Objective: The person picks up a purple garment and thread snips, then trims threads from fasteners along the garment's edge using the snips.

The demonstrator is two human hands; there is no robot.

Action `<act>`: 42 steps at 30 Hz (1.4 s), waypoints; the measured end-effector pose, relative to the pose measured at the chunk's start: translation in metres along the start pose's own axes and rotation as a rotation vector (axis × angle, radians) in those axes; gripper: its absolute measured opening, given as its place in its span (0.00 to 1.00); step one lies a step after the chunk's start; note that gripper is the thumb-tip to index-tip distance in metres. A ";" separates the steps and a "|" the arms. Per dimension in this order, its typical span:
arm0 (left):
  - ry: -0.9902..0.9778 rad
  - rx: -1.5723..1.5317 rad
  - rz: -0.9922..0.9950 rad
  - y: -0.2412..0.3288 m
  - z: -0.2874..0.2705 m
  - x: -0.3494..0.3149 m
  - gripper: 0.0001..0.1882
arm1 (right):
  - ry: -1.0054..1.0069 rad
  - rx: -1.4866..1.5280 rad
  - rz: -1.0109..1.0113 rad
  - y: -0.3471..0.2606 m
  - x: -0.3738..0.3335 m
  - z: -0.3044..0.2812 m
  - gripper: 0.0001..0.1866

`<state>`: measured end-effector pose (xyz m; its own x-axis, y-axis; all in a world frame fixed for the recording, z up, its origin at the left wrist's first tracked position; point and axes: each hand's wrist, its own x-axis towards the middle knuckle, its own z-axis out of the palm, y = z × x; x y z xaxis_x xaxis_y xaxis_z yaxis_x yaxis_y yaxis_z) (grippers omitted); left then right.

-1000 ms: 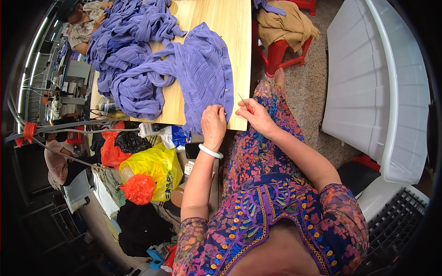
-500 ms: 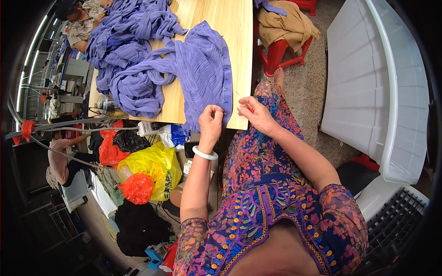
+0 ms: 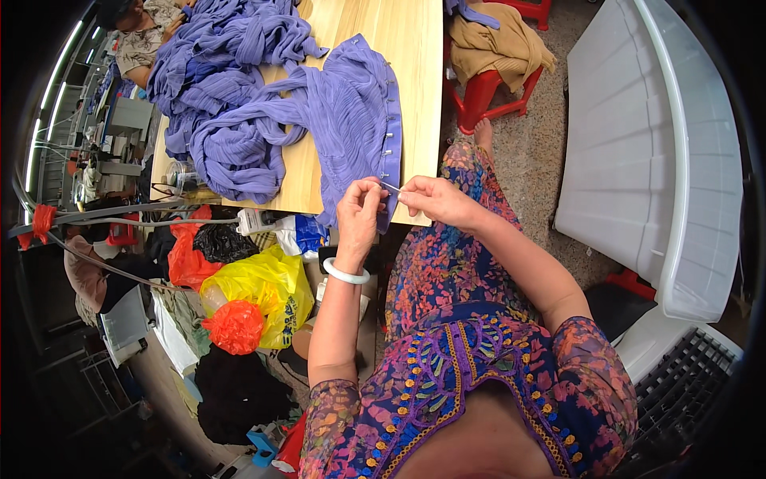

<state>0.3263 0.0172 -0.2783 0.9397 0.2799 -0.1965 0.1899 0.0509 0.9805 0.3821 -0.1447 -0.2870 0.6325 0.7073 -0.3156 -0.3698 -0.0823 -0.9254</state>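
A pleated violet garment point(image 3: 345, 120) lies on the wooden table, with a smooth band point(image 3: 392, 120) down its right edge. Small metal fasteners, several of them, sit along that band. At the near end of the band, my left hand point(image 3: 359, 214) is closed in a pinch on the fabric. My right hand point(image 3: 441, 201) is closed on a thin silvery needle point(image 3: 389, 187) whose tip points toward the left fingertips. Both hands nearly meet over the band. The fingers hide the exact spot where the needle touches the cloth, and any thread is too fine to see.
More violet fabric point(image 3: 231, 104) is heaped on the wooden table point(image 3: 419, 72). A red stool point(image 3: 485, 94) with brown cloth point(image 3: 495, 44) stands ahead right, near a large whitish plastic bin point(image 3: 630, 136). Yellow point(image 3: 275, 291) and red bags point(image 3: 233, 327) sit lower left. Another person point(image 3: 144, 40) is at the far left.
My right hand has moved left to the band and brought the needle to my left fingertips. My left hand has shifted slightly, still pinching the garment's edge.
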 end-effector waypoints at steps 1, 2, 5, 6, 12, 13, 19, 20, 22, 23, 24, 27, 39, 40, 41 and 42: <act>0.002 0.001 -0.001 -0.002 -0.001 0.000 0.05 | -0.002 0.000 0.000 -0.002 0.002 -0.002 0.12; -0.002 -0.001 0.000 -0.004 -0.001 0.000 0.05 | -0.044 0.087 0.064 -0.004 0.003 -0.004 0.11; -0.004 -0.013 0.001 -0.007 -0.001 0.000 0.05 | -0.081 0.183 0.145 -0.002 0.007 -0.008 0.11; -0.002 -0.021 0.001 -0.007 -0.001 0.000 0.05 | -0.077 0.194 0.162 -0.001 0.007 -0.009 0.11; 0.020 -0.009 -0.010 -0.005 0.001 0.001 0.05 | -0.107 0.203 0.216 -0.003 0.008 -0.008 0.12; 0.019 -0.009 -0.011 -0.006 0.001 0.001 0.05 | -0.107 0.204 0.217 -0.002 0.009 -0.008 0.12; 0.008 -0.001 -0.004 -0.007 0.003 0.001 0.05 | -0.115 0.253 0.224 0.001 0.016 -0.010 0.11; 0.000 0.003 -0.003 -0.007 0.002 0.001 0.05 | -0.121 0.266 0.222 0.002 0.016 -0.010 0.11; -0.007 0.007 -0.002 -0.008 0.002 0.001 0.05 | -0.128 0.278 0.221 0.003 0.017 -0.011 0.11; -0.018 0.012 0.006 -0.008 0.001 0.000 0.05 | -0.134 0.283 0.211 0.004 0.017 -0.012 0.11; -0.029 0.017 0.014 -0.008 0.000 0.000 0.05 | -0.141 0.287 0.201 0.004 0.016 -0.013 0.11; 0.127 0.004 0.030 -0.001 -0.010 -0.005 0.06 | -0.106 0.240 0.194 -0.004 0.012 -0.017 0.11; 0.434 0.785 0.489 -0.011 -0.012 -0.021 0.09 | 0.677 -0.627 -0.285 -0.018 0.081 -0.067 0.20; 0.410 0.816 0.479 -0.011 -0.004 -0.021 0.10 | 0.712 -0.693 -0.295 -0.023 0.089 -0.068 0.20; 0.393 0.912 0.468 -0.013 0.002 -0.020 0.12 | 0.717 -0.696 -0.298 -0.026 0.098 -0.071 0.20; 0.373 0.968 0.409 -0.015 0.006 -0.021 0.13 | 0.774 -0.798 -0.326 -0.030 0.108 -0.071 0.20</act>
<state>0.3060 0.0045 -0.2888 0.8686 0.3833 0.3142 0.1799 -0.8345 0.5207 0.5093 -0.1157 -0.3084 0.9682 0.1800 0.1736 0.2474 -0.5899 -0.7687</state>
